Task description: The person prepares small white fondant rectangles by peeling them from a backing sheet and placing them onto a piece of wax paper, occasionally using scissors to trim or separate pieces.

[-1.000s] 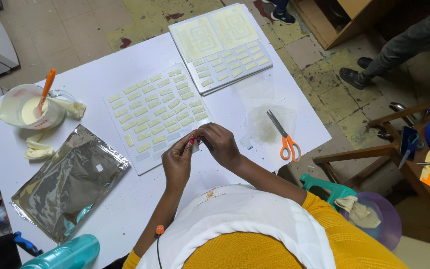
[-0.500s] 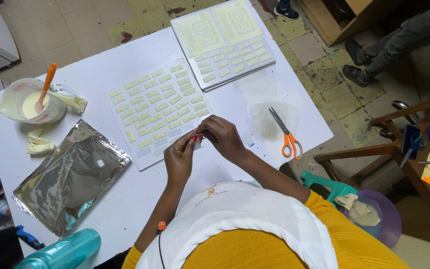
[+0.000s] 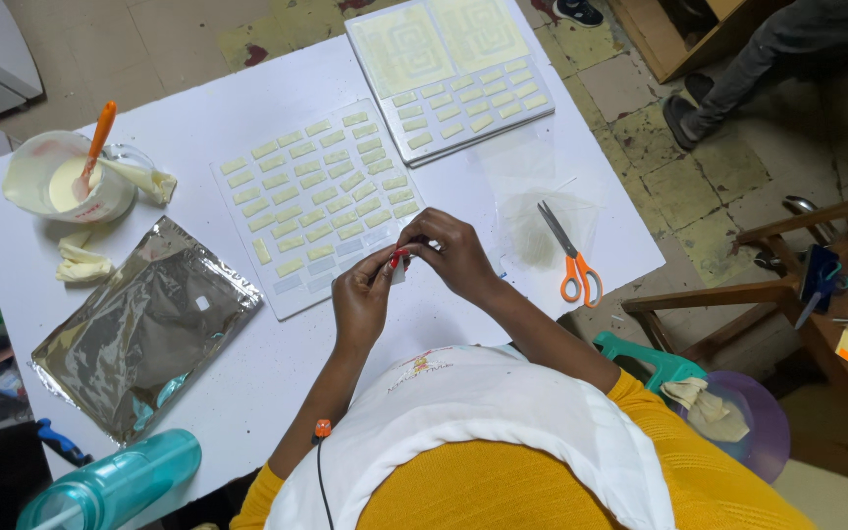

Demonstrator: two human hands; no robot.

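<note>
Both hands meet over the near edge of the white table point(image 3: 247, 108). The left hand point(image 3: 363, 299) and right hand point(image 3: 451, 253) pinch a small pale piece point(image 3: 399, 267) between their fingertips, just beside the sheet point(image 3: 318, 204) of pale rectangles. Scissors point(image 3: 569, 257) lie to the right on clear plastic, a foil pouch point(image 3: 144, 324) to the left, a cup point(image 3: 71, 179) with an orange stirrer beyond. The piece is mostly hidden by fingers; a teal bottle point(image 3: 115, 483) is cut off at the edge.

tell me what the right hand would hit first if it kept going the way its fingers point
Probably the left hand: the right hand points left at it, their fingertips already meeting around a small piece held between them.
</note>
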